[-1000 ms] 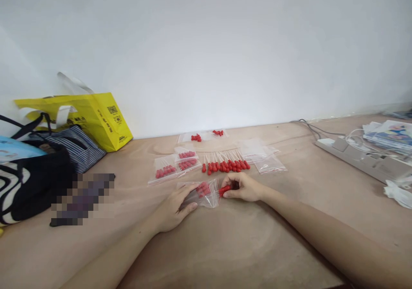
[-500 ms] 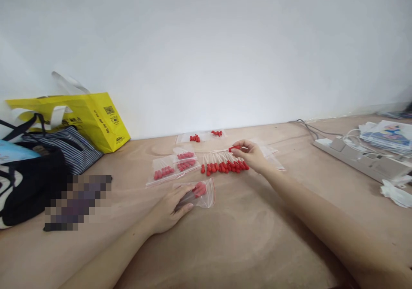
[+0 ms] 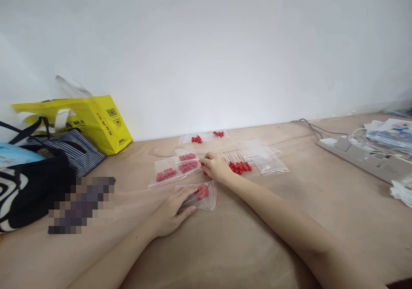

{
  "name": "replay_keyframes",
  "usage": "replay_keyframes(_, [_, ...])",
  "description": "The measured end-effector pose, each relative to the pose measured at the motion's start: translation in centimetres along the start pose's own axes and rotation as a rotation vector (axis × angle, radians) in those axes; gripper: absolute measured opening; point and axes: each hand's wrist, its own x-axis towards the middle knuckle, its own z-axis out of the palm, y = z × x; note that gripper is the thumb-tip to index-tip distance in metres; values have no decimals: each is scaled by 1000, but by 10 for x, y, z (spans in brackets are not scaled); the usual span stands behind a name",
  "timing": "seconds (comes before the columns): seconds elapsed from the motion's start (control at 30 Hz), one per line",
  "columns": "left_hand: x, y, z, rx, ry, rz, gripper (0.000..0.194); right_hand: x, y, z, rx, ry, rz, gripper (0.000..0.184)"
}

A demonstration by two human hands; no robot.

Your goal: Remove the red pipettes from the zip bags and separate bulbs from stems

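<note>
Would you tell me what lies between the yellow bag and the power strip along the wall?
In the head view, between yellow bag and power strip: two small bags of red pieces on bare table.

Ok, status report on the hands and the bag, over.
Left hand flat on open bag, red-tipped sticks inside. Right hand on the loose stick row. Filled bags just beyond; nothing blocking.

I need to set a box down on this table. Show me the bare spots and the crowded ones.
Bare tabletop lies between the two forearms, and between the empty bags and the power strip. It is crowded around the right hand, among the red-tipped sticks and filled bags, and at the left edge by the yellow bag.
</note>
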Motion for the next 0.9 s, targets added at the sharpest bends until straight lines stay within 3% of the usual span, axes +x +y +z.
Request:
replay_keyframes(0.2, [-1,-1,0,13,-2,-2,45,-1,1,0,-13,-74,-64,23])
replay_keyframes(0.4, [0,2,0,19,-15,-31,45,-6,4,-11,78,-16,45,31])
replay_keyframes(0.57, [0,5,-2,0,6,-20,44,-41,12,-30,250,152,58,17])
replay_keyframes(0.73, [0,8,6,2,1,-14,45,-90,14,-40,331,31,-74,10])
replay_keyframes(0.9, [1,12,15,-3,-2,18,47,-97,10,-36,391,24,-134,14])
